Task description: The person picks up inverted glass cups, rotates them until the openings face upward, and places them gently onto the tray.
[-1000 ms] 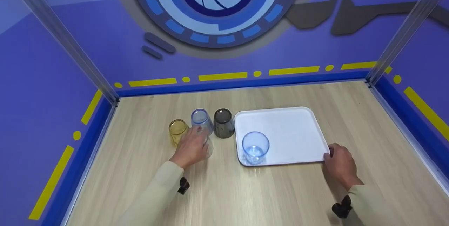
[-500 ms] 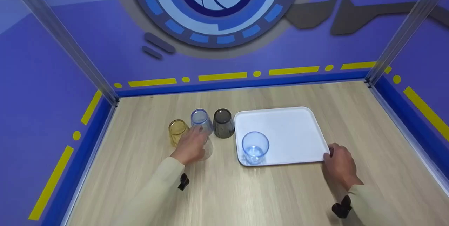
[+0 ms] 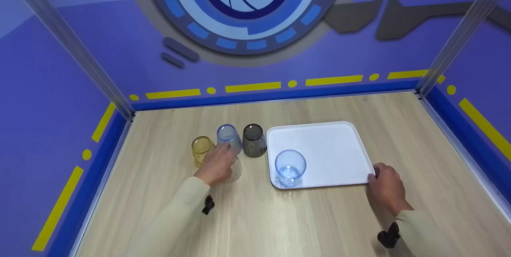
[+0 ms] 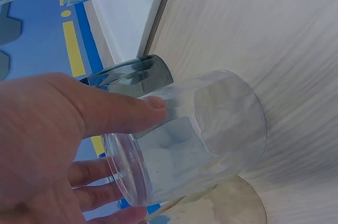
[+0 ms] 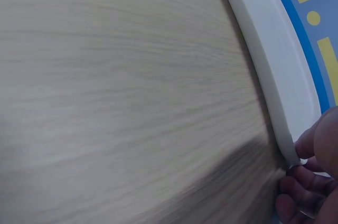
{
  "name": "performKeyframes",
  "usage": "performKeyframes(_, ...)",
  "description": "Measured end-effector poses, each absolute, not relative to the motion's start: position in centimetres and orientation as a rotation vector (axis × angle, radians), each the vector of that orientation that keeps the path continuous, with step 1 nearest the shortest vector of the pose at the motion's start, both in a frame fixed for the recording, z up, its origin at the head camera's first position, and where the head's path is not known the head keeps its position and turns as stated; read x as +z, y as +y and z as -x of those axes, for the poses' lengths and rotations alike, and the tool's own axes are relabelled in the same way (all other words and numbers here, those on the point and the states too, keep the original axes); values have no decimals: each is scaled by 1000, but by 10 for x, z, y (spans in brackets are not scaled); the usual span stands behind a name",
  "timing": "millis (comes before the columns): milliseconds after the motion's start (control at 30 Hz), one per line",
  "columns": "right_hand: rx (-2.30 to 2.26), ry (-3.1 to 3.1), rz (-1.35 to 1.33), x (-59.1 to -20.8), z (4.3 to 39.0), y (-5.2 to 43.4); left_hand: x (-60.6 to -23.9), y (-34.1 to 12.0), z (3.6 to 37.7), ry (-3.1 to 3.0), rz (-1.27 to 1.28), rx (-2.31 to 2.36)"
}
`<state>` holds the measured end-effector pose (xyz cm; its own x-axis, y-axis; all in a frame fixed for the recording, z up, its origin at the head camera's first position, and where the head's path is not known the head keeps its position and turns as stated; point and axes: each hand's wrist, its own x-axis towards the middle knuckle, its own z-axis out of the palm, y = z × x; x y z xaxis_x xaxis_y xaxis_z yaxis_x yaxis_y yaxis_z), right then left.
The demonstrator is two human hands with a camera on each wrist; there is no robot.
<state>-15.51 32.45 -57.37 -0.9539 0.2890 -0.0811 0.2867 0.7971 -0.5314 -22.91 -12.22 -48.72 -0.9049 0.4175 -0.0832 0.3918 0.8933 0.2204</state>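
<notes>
My left hand point(image 3: 216, 165) holds a clear glass point(image 4: 182, 145) that stands upside down on the table. In the left wrist view the thumb lies along its near side, with the other fingers round its base end. Close around it, also upside down, are a yellow glass point(image 3: 201, 148), a blue glass point(image 3: 228, 134) and a dark grey glass point(image 3: 254, 142). At the front right corner of a white tray point(image 3: 335, 145), my right hand point(image 3: 387, 187) pinches the rim between thumb and fingers. A second blue glass point(image 3: 290, 167) sits upright in the tray's front left corner.
The wood-grain table point(image 3: 303, 225) is walled by purple panels point(image 3: 279, 65) at the back and both sides. The dark grey glass stands close against the tray's left edge.
My left hand has shifted very slightly to the left about the clear glass. The right hand, the tray and the other glasses have stayed put.
</notes>
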Motion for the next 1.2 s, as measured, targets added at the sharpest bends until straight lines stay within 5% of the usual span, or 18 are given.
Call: performKeyframes(1200,866,-2982,484,-573,155,323,-475,-123,227,2936,-616,249)
